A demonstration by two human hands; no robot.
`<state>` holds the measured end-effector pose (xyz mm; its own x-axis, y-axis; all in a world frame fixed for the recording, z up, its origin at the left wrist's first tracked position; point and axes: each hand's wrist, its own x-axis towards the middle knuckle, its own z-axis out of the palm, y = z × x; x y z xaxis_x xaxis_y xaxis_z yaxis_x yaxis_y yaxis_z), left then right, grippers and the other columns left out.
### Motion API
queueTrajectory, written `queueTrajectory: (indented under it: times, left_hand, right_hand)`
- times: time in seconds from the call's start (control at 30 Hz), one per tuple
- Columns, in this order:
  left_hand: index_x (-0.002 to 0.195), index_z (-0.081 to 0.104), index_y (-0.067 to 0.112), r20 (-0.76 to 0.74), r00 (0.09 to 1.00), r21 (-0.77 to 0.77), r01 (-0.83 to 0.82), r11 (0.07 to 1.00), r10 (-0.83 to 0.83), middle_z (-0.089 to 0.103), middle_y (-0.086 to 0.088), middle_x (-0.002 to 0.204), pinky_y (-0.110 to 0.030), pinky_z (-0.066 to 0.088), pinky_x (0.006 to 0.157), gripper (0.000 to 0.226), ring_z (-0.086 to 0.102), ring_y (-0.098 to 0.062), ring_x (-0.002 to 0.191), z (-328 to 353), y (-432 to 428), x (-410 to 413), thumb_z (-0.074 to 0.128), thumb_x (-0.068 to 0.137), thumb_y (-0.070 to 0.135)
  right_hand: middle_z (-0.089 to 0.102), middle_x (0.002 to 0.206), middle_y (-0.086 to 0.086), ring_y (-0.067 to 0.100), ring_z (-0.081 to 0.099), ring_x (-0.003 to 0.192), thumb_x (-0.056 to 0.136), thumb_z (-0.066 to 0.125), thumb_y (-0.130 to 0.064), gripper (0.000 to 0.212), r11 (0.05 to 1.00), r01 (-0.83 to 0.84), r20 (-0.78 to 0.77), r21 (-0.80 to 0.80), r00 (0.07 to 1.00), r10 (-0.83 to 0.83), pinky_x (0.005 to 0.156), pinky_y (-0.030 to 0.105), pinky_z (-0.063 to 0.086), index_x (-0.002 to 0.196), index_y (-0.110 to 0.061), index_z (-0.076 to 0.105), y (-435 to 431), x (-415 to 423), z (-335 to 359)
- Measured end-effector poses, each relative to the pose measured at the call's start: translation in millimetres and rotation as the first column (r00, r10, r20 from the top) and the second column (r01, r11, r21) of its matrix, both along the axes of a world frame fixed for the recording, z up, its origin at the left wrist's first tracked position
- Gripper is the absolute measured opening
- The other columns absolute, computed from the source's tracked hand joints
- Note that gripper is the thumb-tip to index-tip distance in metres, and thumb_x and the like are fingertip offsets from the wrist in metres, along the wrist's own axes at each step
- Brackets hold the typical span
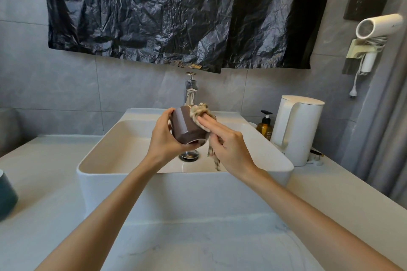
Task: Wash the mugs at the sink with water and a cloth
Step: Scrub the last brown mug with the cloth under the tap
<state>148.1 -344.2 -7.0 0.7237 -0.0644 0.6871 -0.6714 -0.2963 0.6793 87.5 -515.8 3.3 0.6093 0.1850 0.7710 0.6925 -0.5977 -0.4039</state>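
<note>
Head view: left hand (164, 136) grips mug (184, 126), right hand (229, 147) holds cloth (198, 112).

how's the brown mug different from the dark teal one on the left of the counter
The brown mug is brown; the teal mug is dark teal. The brown mug is tipped over the sink, gripped by the left hand; the teal mug sits on the counter, untouched. The right hand holds the cloth against the brown mug only. Both are dark and plain.

Brown mug (187, 124), beige cloth (199, 114), white sink (154, 187), black sheet (176, 11).
</note>
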Motion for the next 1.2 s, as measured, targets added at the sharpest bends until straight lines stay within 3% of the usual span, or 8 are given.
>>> queueTrajectory:
  times: [0.1, 0.2, 0.4, 0.53, 0.67, 0.9, 1.1, 1.2]
  left_hand:
    - [0.121, 0.049, 0.02, -0.011, 1.0, 0.021, 0.004, 1.0, -0.004, 0.059, 0.004, 0.115, -0.034, 0.054, 0.085, 0.096, 0.059, -0.017, 0.103, -1.3, 0.5, 1.5, 0.096, 0.04, 0.037]
    - [0.127, 0.047, 0.021, 0.024, 1.0, 0.085, 0.017, 0.996, -0.019, 0.058, 0.003, 0.12, -0.038, 0.053, 0.089, 0.098, 0.055, -0.015, 0.108, -3.8, -1.1, 3.1, 0.093, 0.041, 0.038]
    - [0.119, 0.049, 0.021, 0.017, 0.999, 0.044, -0.051, 0.998, 0.051, 0.058, 0.002, 0.111, -0.035, 0.055, 0.081, 0.09, 0.058, -0.017, 0.098, -2.8, 3.2, 4.1, 0.096, 0.043, 0.033]
    - [0.113, 0.05, 0.026, 0.001, 0.998, 0.037, -0.07, 0.997, 0.07, 0.061, 0.004, 0.108, -0.032, 0.054, 0.079, 0.089, 0.058, -0.017, 0.096, -3.5, 4.8, 5.8, 0.09, 0.038, 0.051]
    - [0.116, 0.049, 0.027, 0.024, 0.998, 0.074, -0.067, 0.995, 0.065, 0.059, 0.004, 0.113, -0.032, 0.05, 0.084, 0.087, 0.056, -0.019, 0.103, -5.4, 1.8, 7.0, 0.093, 0.042, 0.038]
    - [0.119, 0.05, 0.023, 0.014, 0.994, 0.114, -0.108, 0.988, 0.107, 0.06, 0.003, 0.11, -0.036, 0.052, 0.08, 0.094, 0.055, -0.019, 0.099, -6.4, 4.1, 6.1, 0.089, 0.038, 0.049]
    - [0.11, 0.051, 0.023, -0.023, 0.992, 0.112, -0.118, 0.987, 0.122, 0.062, 0.005, 0.105, -0.04, 0.051, 0.082, 0.083, 0.057, -0.022, 0.102, -7.1, 5.0, 9.2, 0.086, 0.037, 0.042]
    - [0.123, 0.052, 0.02, 0.023, 0.995, 0.136, -0.098, 0.986, 0.096, 0.061, 0.008, 0.112, -0.036, 0.05, 0.085, 0.091, 0.055, -0.02, 0.106, -6.6, 1.3, 6.1, 0.09, 0.042, 0.037]
  right_hand:
    - [0.045, 0.146, -0.001, 0.01, 0.037, 0.138, 0.092, 0.046, 0.005, 0.05, 0.994, -0.006, 0.025, -0.107, 1.0, 0.008, 0.11, 0.029, 0.039, 0.135, -0.02, 0.054, 3.3, 0.5, -1.0]
    - [0.038, 0.151, 0.001, 0.012, 0.026, 0.144, 0.093, 0.04, 0.001, 0.051, 0.974, 0.005, 0.002, -0.228, 1.0, -0.005, 0.118, 0.025, 0.02, 0.139, -0.019, 0.05, 12.0, 10.2, 10.6]
    - [0.034, 0.15, -0.012, -0.007, 0.025, 0.136, 0.098, 0.033, 0.001, 0.052, 0.999, -0.011, -0.222, 0.03, 0.975, 0.017, 0.116, 0.025, 0.027, 0.144, -0.021, 0.043, 16.4, 18.4, 14.2]
    - [0.03, 0.155, -0.007, 0.001, 0.021, 0.142, 0.095, 0.036, 0.001, 0.055, 0.989, -0.024, -0.154, -0.149, 0.988, 0.001, 0.116, 0.02, 0.021, 0.143, -0.024, 0.043, 10.9, -2.5, -3.9]
    - [0.027, 0.156, -0.004, 0.011, 0.016, 0.147, 0.093, 0.034, -0.004, 0.056, 0.954, 0.032, -0.097, -0.297, 0.993, -0.063, 0.118, 0.022, 0.014, 0.145, -0.023, 0.041, 16.9, 2.2, 4.6]
    - [0.031, 0.155, -0.006, 0.006, 0.026, 0.142, 0.094, 0.034, 0.001, 0.055, 0.999, 0.021, -0.241, -0.04, 0.97, -0.03, 0.113, 0.011, 0.021, 0.143, -0.022, 0.045, 24.9, 16.2, 11.9]
    - [0.028, 0.156, -0.005, 0.014, 0.017, 0.147, 0.093, 0.038, 0.0, 0.057, 0.938, 0.038, -0.103, -0.344, 0.992, -0.078, 0.116, 0.03, 0.021, 0.145, -0.024, 0.041, 21.5, -4.8, -5.5]
    - [0.028, 0.156, -0.004, 0.014, 0.019, 0.147, 0.092, 0.037, 0.0, 0.058, 0.934, 0.083, -0.086, -0.348, 0.989, -0.12, 0.118, 0.036, 0.024, 0.145, -0.023, 0.041, 27.4, 13.0, 10.1]
